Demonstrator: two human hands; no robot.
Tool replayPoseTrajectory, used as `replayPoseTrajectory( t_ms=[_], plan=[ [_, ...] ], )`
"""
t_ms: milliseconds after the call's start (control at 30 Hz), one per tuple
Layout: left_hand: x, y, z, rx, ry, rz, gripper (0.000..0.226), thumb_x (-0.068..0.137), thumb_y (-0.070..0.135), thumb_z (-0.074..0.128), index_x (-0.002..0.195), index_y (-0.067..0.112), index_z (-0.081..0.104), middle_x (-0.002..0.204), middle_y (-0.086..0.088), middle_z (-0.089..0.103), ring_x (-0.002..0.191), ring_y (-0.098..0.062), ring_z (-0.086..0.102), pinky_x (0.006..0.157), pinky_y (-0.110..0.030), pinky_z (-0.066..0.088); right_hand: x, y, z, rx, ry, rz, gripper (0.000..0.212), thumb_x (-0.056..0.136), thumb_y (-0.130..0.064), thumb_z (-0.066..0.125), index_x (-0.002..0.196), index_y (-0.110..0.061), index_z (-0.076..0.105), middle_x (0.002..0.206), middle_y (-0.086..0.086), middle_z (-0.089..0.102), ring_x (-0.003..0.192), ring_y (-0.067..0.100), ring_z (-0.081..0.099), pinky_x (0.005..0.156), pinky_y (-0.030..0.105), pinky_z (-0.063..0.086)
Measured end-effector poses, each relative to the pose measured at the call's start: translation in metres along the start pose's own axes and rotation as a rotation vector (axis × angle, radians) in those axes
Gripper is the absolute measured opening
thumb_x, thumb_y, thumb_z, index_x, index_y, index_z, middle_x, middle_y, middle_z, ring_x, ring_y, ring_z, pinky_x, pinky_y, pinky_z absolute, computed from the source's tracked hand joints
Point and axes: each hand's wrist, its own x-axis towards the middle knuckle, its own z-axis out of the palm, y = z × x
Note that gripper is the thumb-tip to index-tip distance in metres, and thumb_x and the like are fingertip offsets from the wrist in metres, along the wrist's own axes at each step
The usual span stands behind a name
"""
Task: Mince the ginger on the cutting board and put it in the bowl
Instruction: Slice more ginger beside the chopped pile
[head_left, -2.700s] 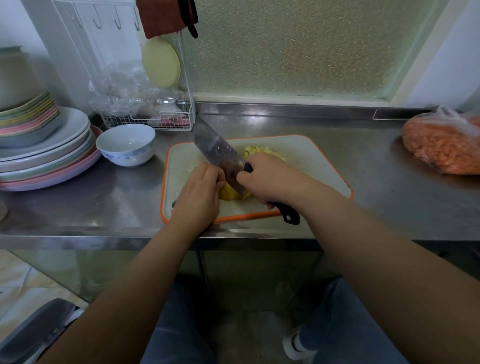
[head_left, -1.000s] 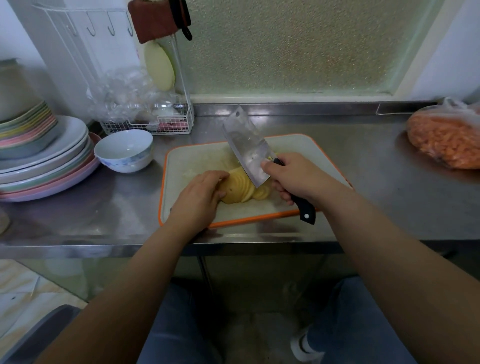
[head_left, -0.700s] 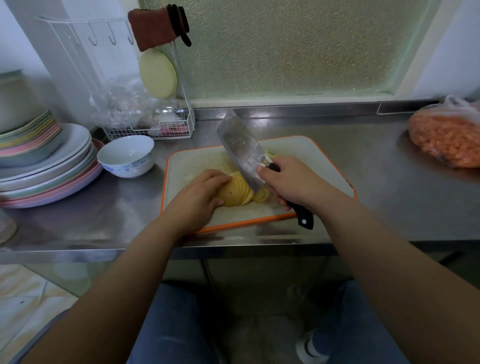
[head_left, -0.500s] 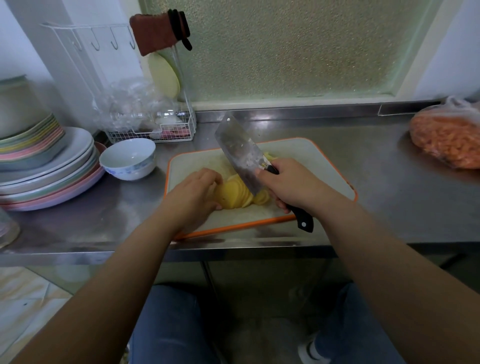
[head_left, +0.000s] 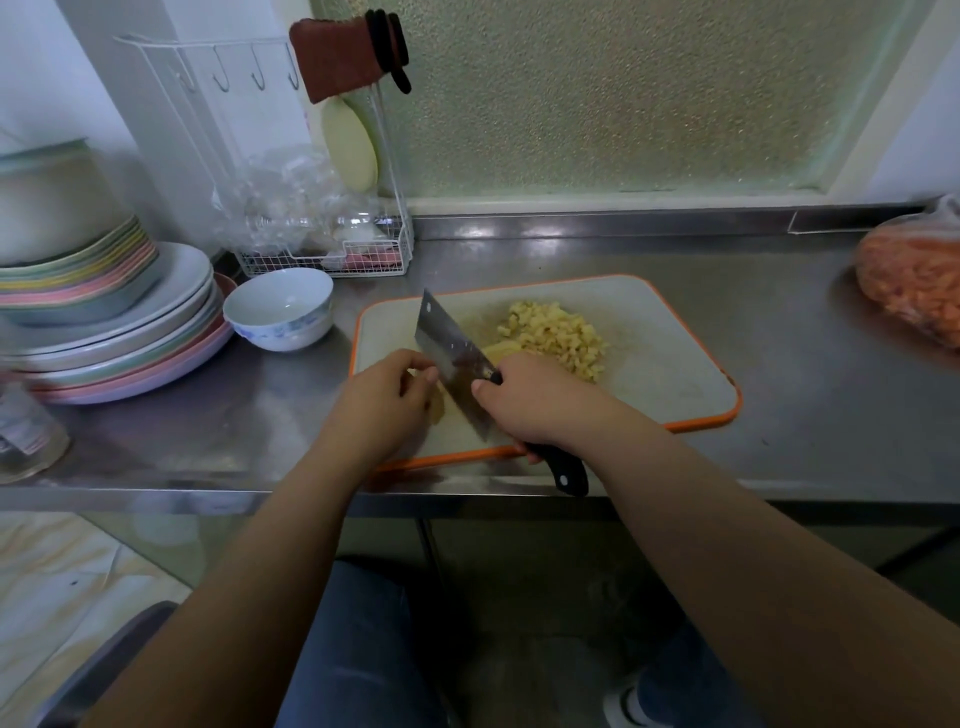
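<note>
From my feed the right hand (head_left: 537, 400) grips the cleaver (head_left: 453, 358), left hand (head_left: 387, 402) curls over a ginger (head_left: 437, 410) chunk on the board (head_left: 670, 364), minced pile (head_left: 558, 335) behind, bowl (head_left: 280, 312) sits left.

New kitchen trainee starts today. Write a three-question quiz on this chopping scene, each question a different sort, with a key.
1. True or false: the bowl already holds ginger.
2. Which hand grips the cleaver? A) left B) right C) both
3. Fill in: the chopped ginger lies on the ______.

Key:
1. False; it looks empty.
2. B; the right hand holds the handle, while the left hand steadies the uncut ginger piece.
3. Cutting board.
</note>
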Motion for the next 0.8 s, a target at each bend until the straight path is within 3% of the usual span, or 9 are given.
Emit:
replayPoseTrajectory(
  t_ms=[167, 300, 400, 533, 800],
  plan=[
    [-0.006, -0.006, 0.005, -0.187, 0.041, 0.025, 0.013, 0.095, 0.028, 0.054, 0.109, 0.026, 0.055, 0.074, 0.007, 0.062, 0.073, -0.008, 0.058, 0.061, -0.023, 0.039, 0.005, -0.004, -0.001, -0.027, -0.049, 0.02, 0.031, 0.101, -0.029, 0.04, 0.098, -0.002, 0.054, 0.065, 0.012, 0.057, 0.044, 0.022, 0.053, 0.04, 0.022, 0.046],
    [-0.004, -0.016, 0.005, -0.185, 0.179, 0.183, 0.006, 0.088, 0.018, 0.064, 0.088, 0.02, 0.059, 0.09, 0.01, 0.047, 0.077, -0.001, 0.052, 0.071, -0.019, 0.042, 0.007, -0.005, -0.005, -0.03, -0.046, -0.012, 0.029, 0.099, -0.028, 0.04, 0.099, -0.003, 0.055, 0.065, 0.011, 0.056, 0.047, 0.024, 0.055, 0.046, 0.028, 0.049],
    [0.004, -0.021, 0.005, -0.223, 0.133, 0.277, 0.012, 0.087, 0.009, 0.064, 0.083, 0.019, 0.058, 0.095, 0.008, 0.049, 0.084, 0.001, 0.051, 0.077, -0.017, 0.042, 0.005, -0.009, -0.006, -0.05, -0.045, -0.033, 0.028, 0.099, -0.025, 0.039, 0.097, -0.003, 0.055, 0.062, 0.011, 0.054, 0.044, 0.023, 0.053, 0.044, 0.028, 0.045],
    [0.009, -0.023, 0.004, -0.24, 0.085, 0.359, 0.016, 0.085, 0.003, 0.064, 0.082, 0.017, 0.057, 0.091, 0.006, 0.051, 0.082, 0.0, 0.049, 0.074, -0.008, 0.037, 0.001, -0.013, -0.011, -0.095, -0.042, -0.033, 0.027, 0.099, -0.024, 0.039, 0.094, -0.004, 0.056, 0.064, 0.01, 0.055, 0.046, 0.021, 0.052, 0.043, 0.026, 0.044],
    [0.012, -0.028, 0.007, -0.283, 0.087, 0.4, 0.011, 0.081, 0.01, 0.062, 0.082, 0.019, 0.055, 0.089, 0.001, 0.052, 0.082, -0.002, 0.049, 0.074, -0.01, 0.036, -0.005, -0.029, -0.019, -0.139, -0.077, -0.01, 0.022, 0.1, -0.019, 0.039, 0.099, -0.003, 0.054, 0.075, 0.016, 0.059, 0.057, 0.026, 0.055, 0.045, 0.025, 0.047]
  ],
)
